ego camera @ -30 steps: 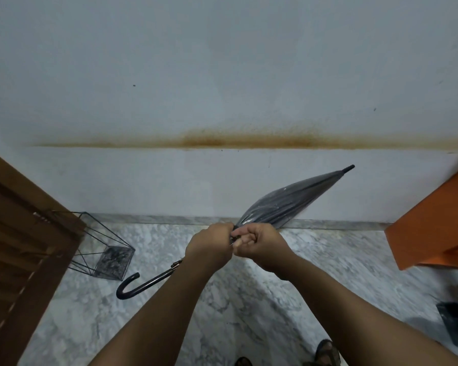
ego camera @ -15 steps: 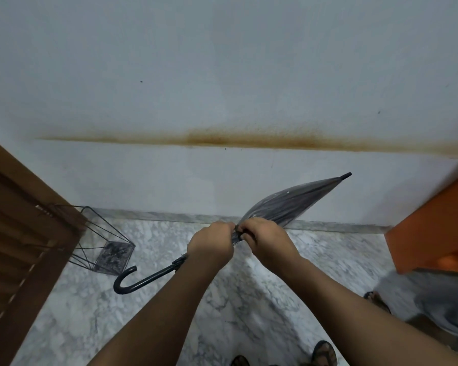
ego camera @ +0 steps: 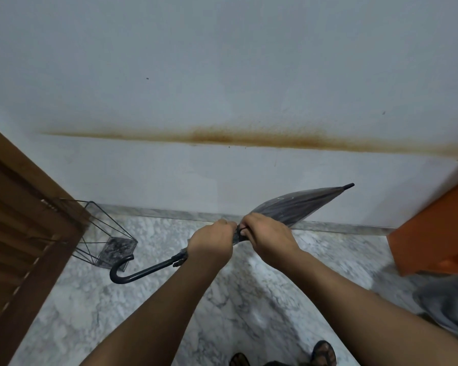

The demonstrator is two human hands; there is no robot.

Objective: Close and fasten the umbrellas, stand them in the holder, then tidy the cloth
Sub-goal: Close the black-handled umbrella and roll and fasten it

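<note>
I hold a closed clear-grey umbrella level in front of me, its black tip pointing up to the right and its dark hooked handle down to the left. My left hand grips the shaft just below the canopy. My right hand is curled round the gathered canopy edge, its fingers at a dark strap there. A black wire umbrella holder stands on the floor at the left, by the wall. Grey cloth lies at the right edge.
A brown louvred door fills the left side. An orange panel juts in at the right. The white wall carries a rust-coloured streak. The floor is grey marble, and my sandalled feet show at the bottom.
The umbrella has dropped and tilted a little, its handle swinging lower left. My right hand's fingers have shifted on the strap at the canopy edge. The view has turned right, revealing the grey cloth.
</note>
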